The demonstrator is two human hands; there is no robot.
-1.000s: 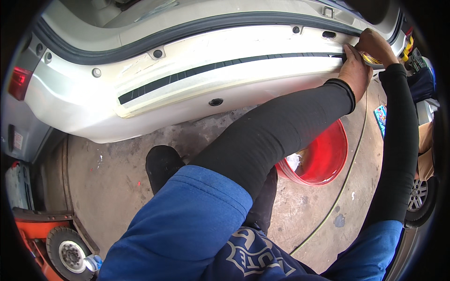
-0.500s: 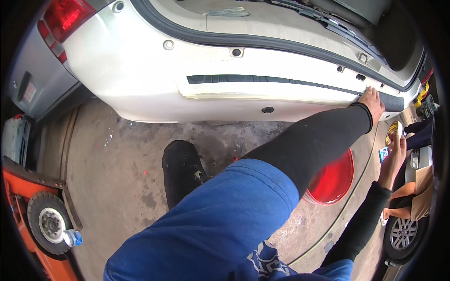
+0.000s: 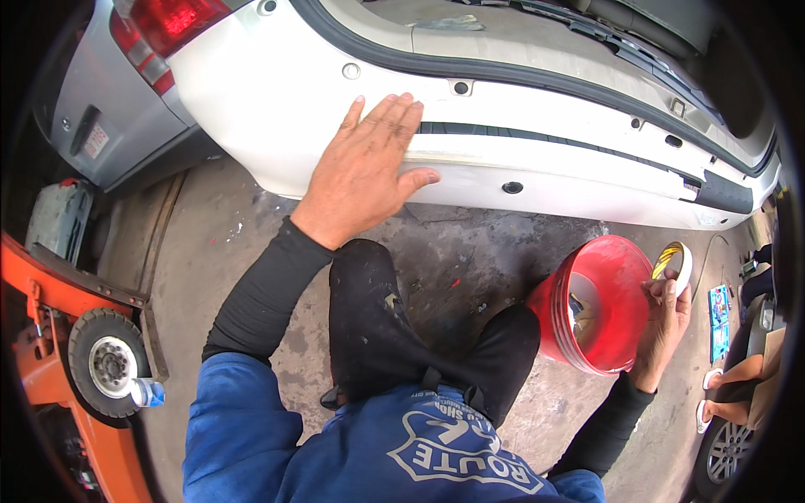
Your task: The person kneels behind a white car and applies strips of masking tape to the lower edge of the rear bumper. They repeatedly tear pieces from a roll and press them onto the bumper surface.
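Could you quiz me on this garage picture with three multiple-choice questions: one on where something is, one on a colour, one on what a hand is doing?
1. Where does the left hand rest?
A. on the white bumper
B. on the wheel
C. in the bucket

2. What colour is the bucket?
A. blue
B. red
C. green

3. What is the right hand doing?
A. lying flat on the floor
B. holding a roll of tape
C. gripping a hammer

Answers: 1 A, the palm lies flat on the bumper; 2 B, its wall and rim are red; 3 B, fingers close on the roll beside the bucket.
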